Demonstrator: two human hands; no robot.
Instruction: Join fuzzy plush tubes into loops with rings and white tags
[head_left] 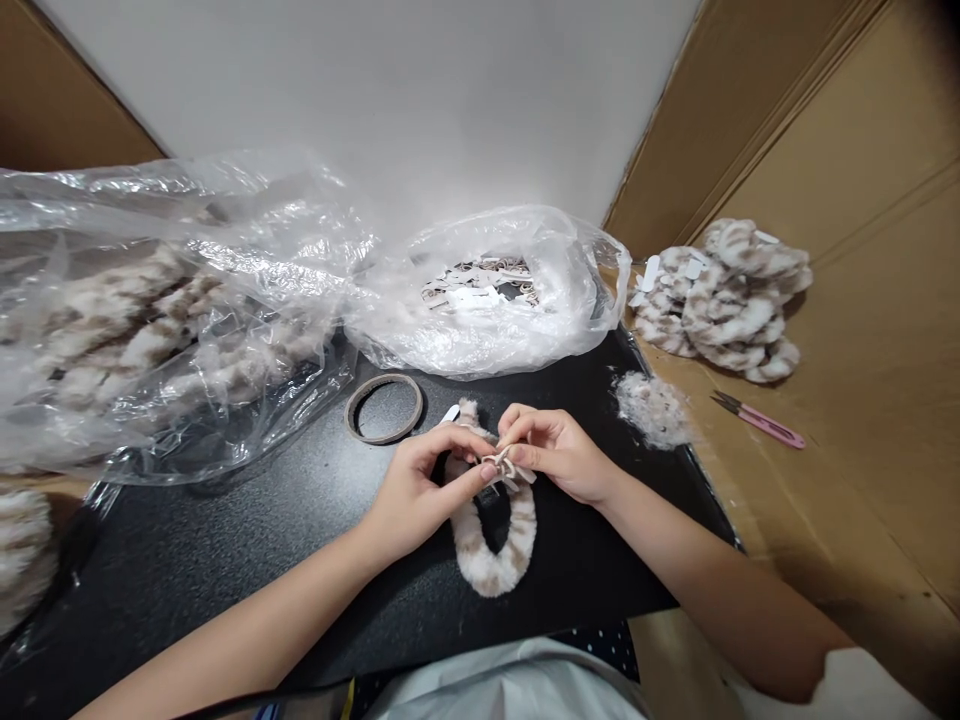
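Observation:
A fluffy cream-and-brown loop (pixel 493 572) lies on the black table (pixel 315 570), its rounded end towards me. At its upper part a pale cord (pixel 504 462) is looped and bunched between my fingertips. My left hand (pixel 431 485) pinches the cord from the left with thumb and forefinger. From the right, my right hand (pixel 559 452) pinches the same cord, its fingertips nearly meeting the left ones. A small white tag (pixel 451 413) shows just above my left hand. My fingers hide part of the cord and the top of the loop.
A grey-brown ring (pixel 384 408) lies left of the loop. Behind are a plastic bag (pixel 480 345) of tags and cords and a larger bag (pixel 247 400) of fluffy pieces. At right are fluff scraps (pixel 654 410), pink thread snips (pixel 769 425) and piled fluffy loops (pixel 739 305).

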